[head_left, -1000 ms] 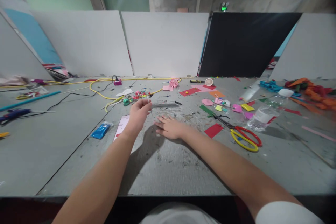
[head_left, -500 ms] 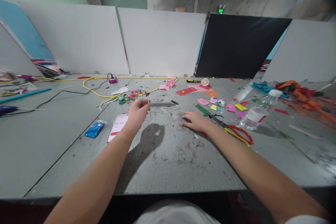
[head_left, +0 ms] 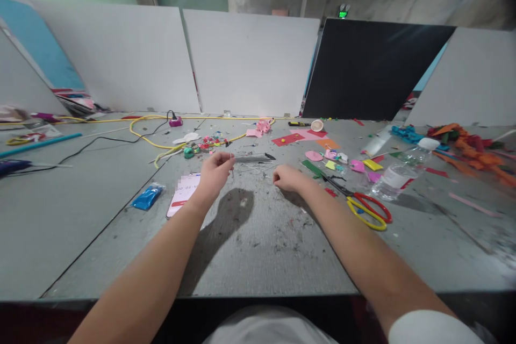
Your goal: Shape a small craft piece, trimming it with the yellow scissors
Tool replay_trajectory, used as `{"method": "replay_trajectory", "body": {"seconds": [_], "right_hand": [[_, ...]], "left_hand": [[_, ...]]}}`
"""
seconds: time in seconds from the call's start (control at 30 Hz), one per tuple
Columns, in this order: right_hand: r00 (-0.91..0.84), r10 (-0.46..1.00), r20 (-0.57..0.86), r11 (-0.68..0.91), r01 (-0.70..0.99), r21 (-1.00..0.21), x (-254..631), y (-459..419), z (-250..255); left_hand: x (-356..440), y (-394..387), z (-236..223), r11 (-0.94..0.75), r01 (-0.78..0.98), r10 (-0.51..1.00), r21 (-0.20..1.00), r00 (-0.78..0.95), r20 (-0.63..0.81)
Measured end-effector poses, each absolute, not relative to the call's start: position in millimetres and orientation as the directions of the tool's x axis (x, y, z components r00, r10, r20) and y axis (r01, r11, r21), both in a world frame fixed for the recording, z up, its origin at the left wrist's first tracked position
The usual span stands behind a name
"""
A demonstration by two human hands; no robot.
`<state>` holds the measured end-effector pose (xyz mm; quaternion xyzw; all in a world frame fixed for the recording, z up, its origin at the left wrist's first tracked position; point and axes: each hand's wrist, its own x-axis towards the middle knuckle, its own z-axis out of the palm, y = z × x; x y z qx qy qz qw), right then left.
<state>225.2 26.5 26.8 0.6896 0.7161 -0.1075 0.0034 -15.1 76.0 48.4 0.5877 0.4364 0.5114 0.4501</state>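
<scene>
My left hand (head_left: 217,169) is closed in a pinch above the table. A thin, pale stick-like piece (head_left: 233,173) pokes out below its fingertips, too fine to identify. Just beyond the fingertips lies a slim, grey pen-like thing with a black tip (head_left: 253,158). My right hand (head_left: 288,177) rests low at the tabletop, fingers curled and pressed together; whatever they may hold is hidden. Thin pale slivers (head_left: 258,169) lie between the two hands. Right of that hand are scissors (head_left: 368,209) with red and yellow handles, their dark blades pointing to the back left.
A phone (head_left: 183,196) showing a timer and a blue packet (head_left: 148,196) lie at left. A clear bottle (head_left: 395,174) stands at right, near orange crepe strips (head_left: 475,145). Coloured scraps (head_left: 288,138), a yellow cord (head_left: 141,137) and white panels (head_left: 250,64) are further back.
My right hand has gone from spread fingers to a closed pinch, shifting slightly left. More of the scissor handles shows. My left hand stays nearly in place with its thin piece.
</scene>
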Motion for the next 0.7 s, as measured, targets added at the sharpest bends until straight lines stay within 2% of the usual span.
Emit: {"method": "replay_trajectory", "body": {"seconds": [0.23,0.7], "right_hand": [[-0.074,0.983,-0.170,0.066,0.996,-0.053,212,15,26],[-0.150,0.988,-0.041,0.145,0.983,-0.110,189,52,16]], "left_hand": [[-13,79,44,-0.187,0.068,0.980,0.980,0.075,0.182],[-14,83,40,-0.213,0.100,0.976,0.972,0.068,0.207]]}}
